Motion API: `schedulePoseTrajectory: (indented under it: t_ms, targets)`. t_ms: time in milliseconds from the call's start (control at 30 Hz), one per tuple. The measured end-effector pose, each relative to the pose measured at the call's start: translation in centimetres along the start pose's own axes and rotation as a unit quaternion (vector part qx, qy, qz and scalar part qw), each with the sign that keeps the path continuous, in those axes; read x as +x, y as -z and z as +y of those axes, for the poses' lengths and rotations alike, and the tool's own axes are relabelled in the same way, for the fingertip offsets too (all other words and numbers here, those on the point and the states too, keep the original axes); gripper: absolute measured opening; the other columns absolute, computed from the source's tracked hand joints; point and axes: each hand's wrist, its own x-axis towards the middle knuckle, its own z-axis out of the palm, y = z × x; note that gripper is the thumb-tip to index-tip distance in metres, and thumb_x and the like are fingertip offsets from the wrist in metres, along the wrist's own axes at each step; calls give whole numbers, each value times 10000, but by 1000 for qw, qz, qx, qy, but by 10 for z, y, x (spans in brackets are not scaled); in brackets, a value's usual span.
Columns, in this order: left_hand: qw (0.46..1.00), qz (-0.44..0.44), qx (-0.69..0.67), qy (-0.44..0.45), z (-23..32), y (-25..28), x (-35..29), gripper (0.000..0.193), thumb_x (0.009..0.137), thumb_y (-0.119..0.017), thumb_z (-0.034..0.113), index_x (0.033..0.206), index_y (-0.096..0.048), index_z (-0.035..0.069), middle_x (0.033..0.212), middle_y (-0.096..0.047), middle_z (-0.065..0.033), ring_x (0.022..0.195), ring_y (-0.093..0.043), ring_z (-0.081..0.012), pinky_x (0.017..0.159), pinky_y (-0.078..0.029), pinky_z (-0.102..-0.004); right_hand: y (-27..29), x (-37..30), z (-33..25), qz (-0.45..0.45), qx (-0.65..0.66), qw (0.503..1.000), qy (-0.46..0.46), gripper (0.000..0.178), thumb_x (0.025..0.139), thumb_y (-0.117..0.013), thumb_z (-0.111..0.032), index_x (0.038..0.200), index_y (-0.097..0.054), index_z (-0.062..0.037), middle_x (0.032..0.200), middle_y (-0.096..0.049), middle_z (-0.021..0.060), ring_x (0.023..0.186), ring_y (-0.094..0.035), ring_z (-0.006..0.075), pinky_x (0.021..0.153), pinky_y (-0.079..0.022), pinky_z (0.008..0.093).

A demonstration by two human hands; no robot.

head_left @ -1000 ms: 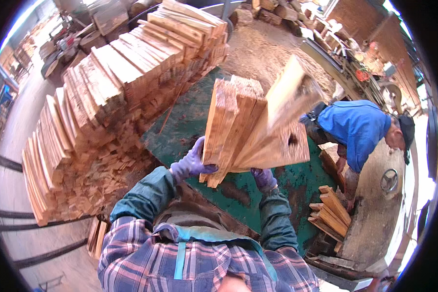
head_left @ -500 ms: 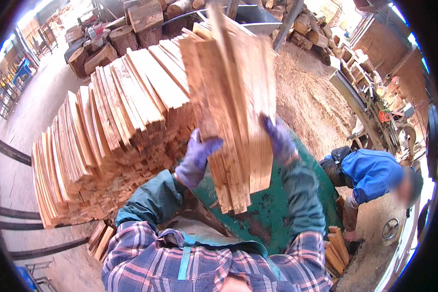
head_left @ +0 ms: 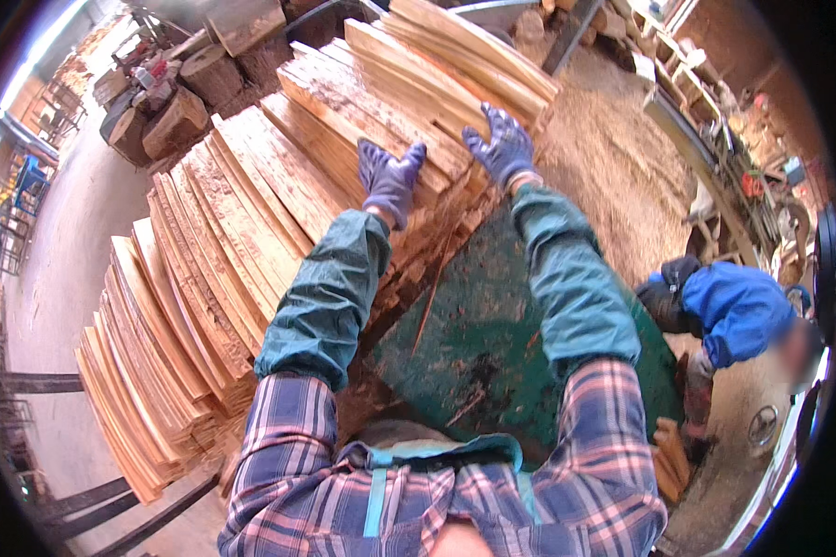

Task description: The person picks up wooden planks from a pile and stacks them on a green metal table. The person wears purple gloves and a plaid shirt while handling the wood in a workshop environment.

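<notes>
Reaching over the boards near their ends

We have our left hand and right hand on or just above these boards, atop a long stack to the far left of the green surface. Their long axis runs from far left to near right. From the gap between our hands, they stretch away far left; our left hand seems nearer their middle. Each grip is wide, fingers spread, closed around nothing; we cannot tell how firmly either presses.
</notes>
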Motion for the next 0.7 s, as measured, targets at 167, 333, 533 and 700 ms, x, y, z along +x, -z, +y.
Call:
schedulePoseTrajectory:
  t_ms: [167, 333, 533, 700]
  targets:
    - [1000, -9, 12, -17, -1, 5, 0, 1209, 790, -747, 634, 1527, -205, -157, 1596, -276, -326, 1494, -275, -424, 1240, -219, -403, 3, 4, 23, 58, 326, 937, -108, 579, 945, -706, -368, 1422, -566, -71, 1419, -598, 180, 1345, -544, 303, 1121, -418, 368]
    - [998, -23, 61, -16, -15, -6, 12, 1275, 825, -636, 744, 1554, -102, -155, 1662, -112, -310, 1568, -88, -370, 1277, -96, -374, -26, -81, 20, 201, 324, 907, -180, 513, 964, -709, -265, 1368, -583, 24, 1167, -700, 105, 1003, -651, 179, 931, -522, 309]
    - [736, -101, 511, -433, -8, 28, 27, 426, 1054, -410, 133, 1457, -471, 10, 1014, -688, -129, 876, -680, -320, 871, -530, -470, -39, -308, 24, -26, 493, 803, -335, 352, 1012, -636, -291, 1272, -664, -56, 1124, -728, 50, 962, -672, 148, 865, -542, 311]
    - [949, -104, -203, -217, -1, -12, -72, 469, 1013, -620, 142, 1449, -498, 18, 1336, -599, -202, 1189, -610, -293, 1019, -530, -399, -7, -528, 69, 136, 662, 473, -565, 338, 1012, -617, -311, 1269, -645, -94, 1084, -734, 56, 912, -690, 171, 785, -550, 322]
